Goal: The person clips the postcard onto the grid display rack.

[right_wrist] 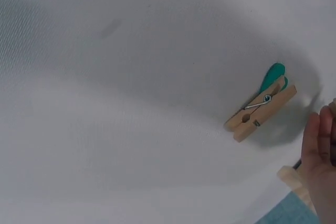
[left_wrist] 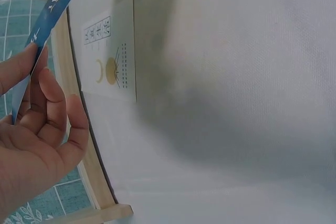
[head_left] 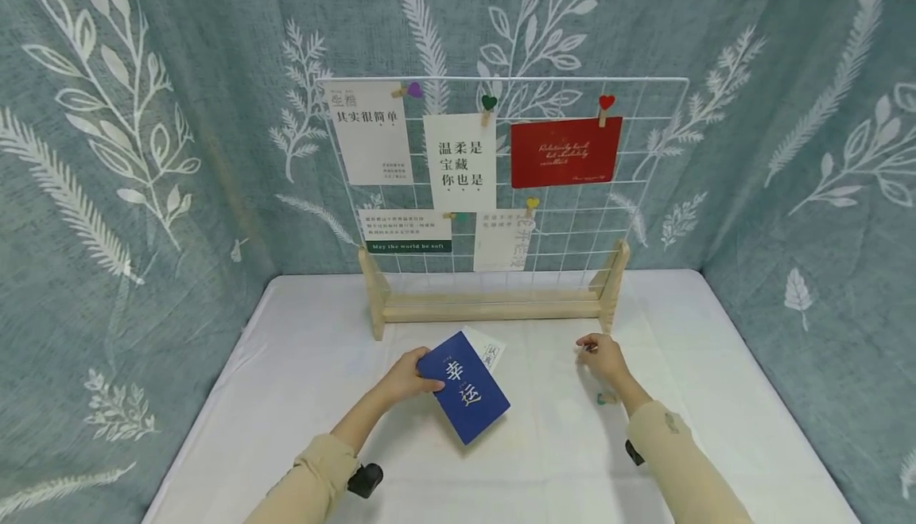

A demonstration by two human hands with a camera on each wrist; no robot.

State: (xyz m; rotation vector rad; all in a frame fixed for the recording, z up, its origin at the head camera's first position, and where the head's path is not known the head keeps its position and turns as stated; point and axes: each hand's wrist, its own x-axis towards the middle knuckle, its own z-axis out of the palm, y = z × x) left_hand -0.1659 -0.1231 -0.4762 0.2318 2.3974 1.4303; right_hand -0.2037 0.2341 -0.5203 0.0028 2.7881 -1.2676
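My left hand pinches a dark blue card by one corner, thumb on its front and fingers behind. Gold Chinese characters mark the card, which is held tilted above the white table. A white card with a small moon and sun print lies on the table, partly covered by the blue card in the head view. My right hand has its fingers curled round a small clothespin, mostly hidden, with a dark bit showing at the fingertips. Near that wrist, a wooden clothespin with a green ornament lies on the table.
Behind the hands stands a white wire grid in a wooden stand. Heart-topped clothespins hold several cards on it, among them a red card and a white card. Patterned green curtains surround the white table.
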